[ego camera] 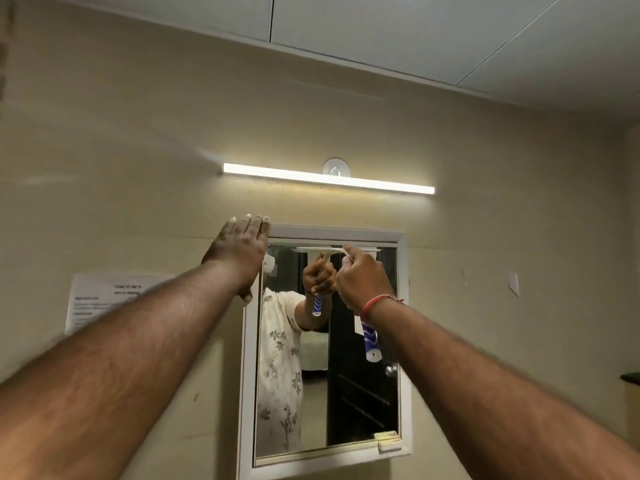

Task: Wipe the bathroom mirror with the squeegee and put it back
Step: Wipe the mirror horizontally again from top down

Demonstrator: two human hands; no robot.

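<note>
A white-framed bathroom mirror (360,393) hangs on the beige wall at centre. My right hand (363,280) grips the squeegee (371,342), whose blue and white handle sticks out below my wrist. Its white blade lies against the glass at the top edge of the mirror. My left hand (240,252) lies flat with straight fingers on the wall and the frame's upper left corner. The mirror reflects my arm and the squeegee.
A lit tube light (329,178) runs across the wall above the mirror. A printed paper notice (104,299) is stuck to the wall on the left. A small white fitting (514,284) sits on the wall to the right. A dark counter edge (630,379) shows at far right.
</note>
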